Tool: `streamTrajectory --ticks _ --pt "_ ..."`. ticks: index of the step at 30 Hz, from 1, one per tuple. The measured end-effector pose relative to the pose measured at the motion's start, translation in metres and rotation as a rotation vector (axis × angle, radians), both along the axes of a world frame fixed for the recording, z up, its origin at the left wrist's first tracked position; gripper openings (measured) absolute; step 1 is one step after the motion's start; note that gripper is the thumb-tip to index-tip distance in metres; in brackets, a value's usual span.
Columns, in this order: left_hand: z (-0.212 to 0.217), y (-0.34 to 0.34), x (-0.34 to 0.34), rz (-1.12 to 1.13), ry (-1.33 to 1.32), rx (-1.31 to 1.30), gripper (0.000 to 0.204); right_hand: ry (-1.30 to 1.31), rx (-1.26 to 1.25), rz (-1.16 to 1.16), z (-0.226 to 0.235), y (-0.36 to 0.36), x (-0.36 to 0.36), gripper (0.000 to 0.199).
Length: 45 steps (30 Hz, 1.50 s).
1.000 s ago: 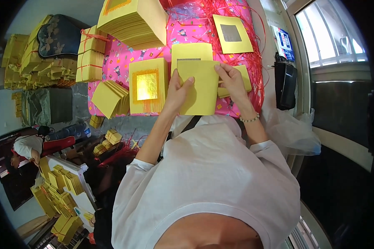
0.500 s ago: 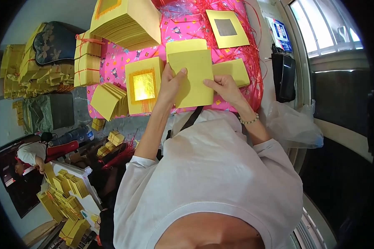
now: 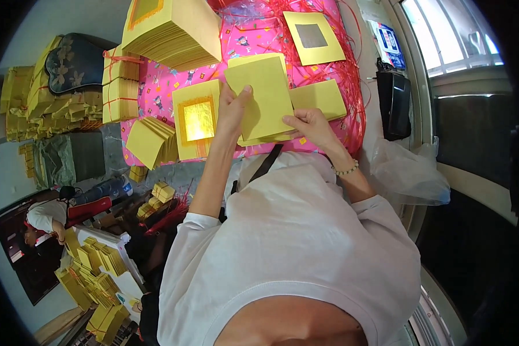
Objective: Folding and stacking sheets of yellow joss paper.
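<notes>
Yellow paper sheets point(image 3: 262, 98) are held in front of me over the pink table, tilted a little to the left. My left hand point(image 3: 234, 109) is closed on their left edge, thumb on top. At the lower right edge my right hand point(image 3: 313, 127) pinches them, thumb on the face. Beneath or behind them, the edges of more yellow paper show at top and bottom. Left of my left hand stands a yellow paper stack point(image 3: 183, 95) with a shiny gold foil square point(image 3: 199, 121) framed in orange. Right of the sheets lies another yellow paper stack point(image 3: 323, 99).
The pink patterned cloth point(image 3: 155, 86) carries a tall yellow stack point(image 3: 184, 34), a fanned bundle point(image 3: 150, 141), a sheet with a grey square point(image 3: 311, 36) and loose red plastic strips point(image 3: 352, 86). A black case point(image 3: 393, 106) lies by the window. Another person point(image 3: 46, 216) is far left.
The held sheets have turned slightly, their top edge leaning left and their lower right corner rising. More paper edge shows beneath them. Both hands keep their hold.
</notes>
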<state>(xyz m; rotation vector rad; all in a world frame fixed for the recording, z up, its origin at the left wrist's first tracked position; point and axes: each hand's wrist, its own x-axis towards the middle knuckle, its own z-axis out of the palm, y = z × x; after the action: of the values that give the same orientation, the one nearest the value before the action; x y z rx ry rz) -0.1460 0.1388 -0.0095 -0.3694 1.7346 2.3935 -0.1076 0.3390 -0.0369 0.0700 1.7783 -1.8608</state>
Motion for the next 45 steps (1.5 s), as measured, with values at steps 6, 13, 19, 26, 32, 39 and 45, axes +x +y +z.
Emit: streamTrajectory --ticks 6,13,19,26,32,39,45 --pt "-0.006 0.002 0.001 0.046 0.077 -0.025 0.041 0.010 0.040 0.049 -0.008 0.008 0.001 0.026" --pt "0.007 0.013 0.008 -0.286 0.113 -0.184 0.043 0.033 -0.039 -0.054 -0.009 0.023 -0.016 0.027" --pt "-0.004 0.023 -0.009 -0.489 0.143 -0.253 0.043 0.013 -0.116 -0.256 -0.011 0.038 -0.008 0.026" --pt "-0.035 0.056 -0.058 -0.669 0.178 -0.661 0.043 -0.047 -0.238 -0.732 -0.053 0.070 0.001 0.026" --pt "-0.073 0.103 -0.070 -0.792 0.486 -1.153 0.035 -0.037 -0.089 -0.896 -0.088 0.074 0.009 0.026" --pt "-0.098 0.125 -0.064 -0.923 0.521 -1.473 0.039 -0.081 0.166 -0.904 -0.120 0.079 0.010 0.026" --pt "-0.124 0.136 -0.062 -0.962 0.583 -1.664 0.032 -0.094 0.364 -0.842 -0.129 0.079 0.008 0.034"
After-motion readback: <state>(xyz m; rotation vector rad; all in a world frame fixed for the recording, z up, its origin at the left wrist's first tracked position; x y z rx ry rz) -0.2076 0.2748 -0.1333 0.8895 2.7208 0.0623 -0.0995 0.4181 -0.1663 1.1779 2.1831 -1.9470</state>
